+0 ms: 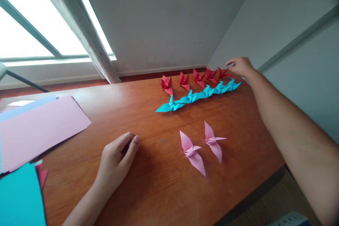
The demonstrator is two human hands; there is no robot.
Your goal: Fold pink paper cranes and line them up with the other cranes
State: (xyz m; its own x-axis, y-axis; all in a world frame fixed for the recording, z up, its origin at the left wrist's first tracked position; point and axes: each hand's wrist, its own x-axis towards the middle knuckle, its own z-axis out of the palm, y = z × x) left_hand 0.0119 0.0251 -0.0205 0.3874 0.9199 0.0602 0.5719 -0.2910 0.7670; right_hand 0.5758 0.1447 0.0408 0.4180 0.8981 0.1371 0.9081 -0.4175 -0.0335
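My left hand (pixel 116 159) rests on the wooden table (pixel 148 190) with its fingers curled loosely and nothing visible in them. My right hand (pixel 241 66) reaches to the far right end of a row of several red paper cranes (pixel 196 77), fingers apart and hovering over the last one. In front of that row lies a row of several blue paper cranes (pixel 198 96). Two pink paper cranes (pixel 202 146) lie side by side nearer to me, to the right of my left hand.
A stack of pink paper sheets (pixel 39 130) lies at the left, with a blue sheet (pixel 18 197) and a red corner at the near left. A window (pixel 39 24) and white wall stand behind the table. The table's right edge runs under my right forearm.
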